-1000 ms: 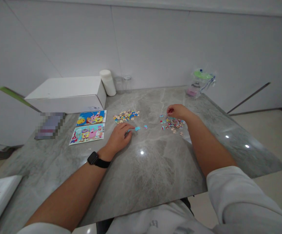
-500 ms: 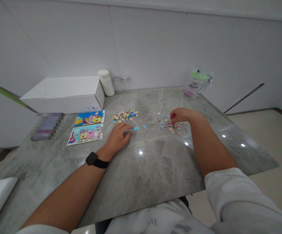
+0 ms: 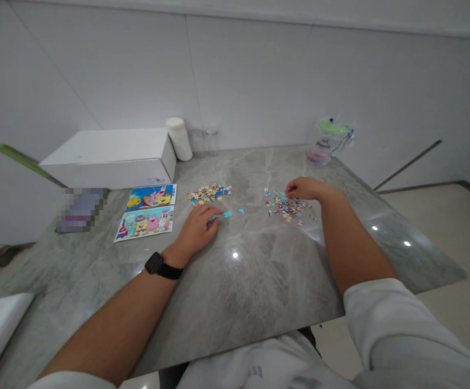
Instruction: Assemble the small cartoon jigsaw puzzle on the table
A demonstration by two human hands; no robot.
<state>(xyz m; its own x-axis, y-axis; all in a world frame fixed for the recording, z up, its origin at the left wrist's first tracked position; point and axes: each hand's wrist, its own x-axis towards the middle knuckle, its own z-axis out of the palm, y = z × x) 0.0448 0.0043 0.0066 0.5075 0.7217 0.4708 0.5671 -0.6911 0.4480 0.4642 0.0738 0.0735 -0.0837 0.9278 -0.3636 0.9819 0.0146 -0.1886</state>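
Observation:
On the table, my left hand (image 3: 199, 226) lies palm down, index finger stretched out and thumb apart. Its fingertips are beside a light blue jigsaw puzzle piece (image 3: 228, 214), and another bit of blue shows between finger and thumb. A small blue and pink piece (image 3: 242, 212) lies further right. Over the back of the right-hand pile of puzzle pieces (image 3: 286, 206), my right hand (image 3: 304, 188) has its fingertips pinched together. What they hold, if anything, is hidden. A second pile of puzzle pieces (image 3: 209, 194) sits just beyond my left hand.
Two cartoon picture cards (image 3: 151, 196) lie left of the piles. Behind them stand a white box (image 3: 111, 156), a white bottle (image 3: 179, 139) and two clear glasses (image 3: 211, 141). A plastic bag (image 3: 327, 141) is at the back right, a blurred flat item (image 3: 83, 210) at the left.
My right hand has shifted slightly back from the middle of the right pile, uncovering more pieces. The left hand stays in place, while the whole view has moved a little.

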